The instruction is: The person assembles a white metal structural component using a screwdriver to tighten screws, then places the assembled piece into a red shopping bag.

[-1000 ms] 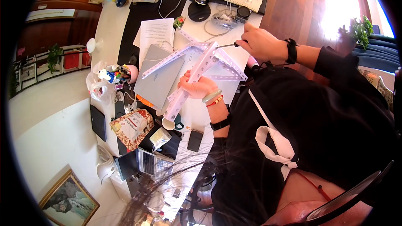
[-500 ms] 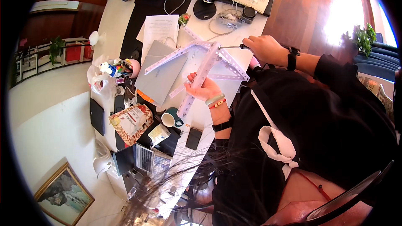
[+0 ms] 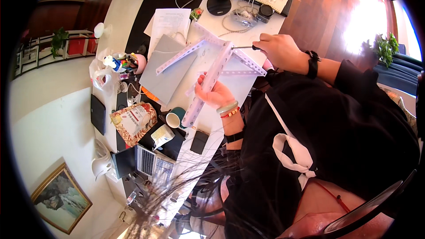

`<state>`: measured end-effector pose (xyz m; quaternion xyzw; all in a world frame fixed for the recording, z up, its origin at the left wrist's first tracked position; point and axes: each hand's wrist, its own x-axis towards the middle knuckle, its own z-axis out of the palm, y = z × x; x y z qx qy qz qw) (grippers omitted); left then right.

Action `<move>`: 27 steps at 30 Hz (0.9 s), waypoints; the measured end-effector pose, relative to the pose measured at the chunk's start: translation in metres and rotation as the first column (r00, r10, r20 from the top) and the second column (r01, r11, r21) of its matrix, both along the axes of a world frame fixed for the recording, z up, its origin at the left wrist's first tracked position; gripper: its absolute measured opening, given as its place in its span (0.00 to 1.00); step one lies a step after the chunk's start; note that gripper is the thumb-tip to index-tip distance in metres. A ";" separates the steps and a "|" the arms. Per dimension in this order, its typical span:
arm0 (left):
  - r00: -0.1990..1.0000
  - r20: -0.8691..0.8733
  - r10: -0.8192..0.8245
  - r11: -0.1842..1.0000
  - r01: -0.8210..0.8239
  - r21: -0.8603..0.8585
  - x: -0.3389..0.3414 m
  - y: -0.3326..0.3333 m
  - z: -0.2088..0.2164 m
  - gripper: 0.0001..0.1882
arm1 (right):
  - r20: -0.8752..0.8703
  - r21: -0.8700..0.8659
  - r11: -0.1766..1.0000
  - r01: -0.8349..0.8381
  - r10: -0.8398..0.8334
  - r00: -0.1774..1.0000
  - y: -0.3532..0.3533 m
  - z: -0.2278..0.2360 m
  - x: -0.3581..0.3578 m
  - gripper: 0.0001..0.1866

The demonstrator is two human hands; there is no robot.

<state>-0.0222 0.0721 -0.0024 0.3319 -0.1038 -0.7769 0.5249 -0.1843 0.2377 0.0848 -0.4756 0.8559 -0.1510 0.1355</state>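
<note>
My left hand (image 3: 215, 94) is nearest to me, fingers wrapped round the long perforated white rail (image 3: 208, 84) low on its length, holding it up off the table (image 3: 128, 13) and tilted, its near end hanging just above the teal mug (image 3: 176, 117) and the black phone (image 3: 199, 141). I judge the grip wants to stay firm and low like this, so the rail does not twist while the joint is worked. Farther out, the rail meets two more perforated strips at a corner joint (image 3: 230, 46); one strip (image 3: 177, 56) runs left over the grey folder (image 3: 170, 68), the other (image 3: 250, 61) runs right toward my body. My right hand (image 3: 279, 51) sits just right of that joint, fingers closed on a small screwdriver (image 3: 243, 48) whose tip points left into the corner. I would keep the shaft in line with the hole and turn gently, since the tip is thin and could slip off.

Room is tight on the left: the mug, a printed snack bag (image 3: 133, 121) and a cluttered pen cup (image 3: 126, 62) lie close under any swing of the near end. The far side carries a sheet of paper (image 3: 168, 22), cables and a black round stand (image 3: 219, 4), so lifting clear is safer than sweeping. The table edge runs along my right, close to my body
</note>
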 end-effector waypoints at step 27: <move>0.998 0.060 -0.034 0.950 0.014 0.311 -0.007 0.033 -0.008 0.23 | -0.289 -0.273 0.946 -0.174 0.092 0.953 0.025 -0.019 -0.017 0.08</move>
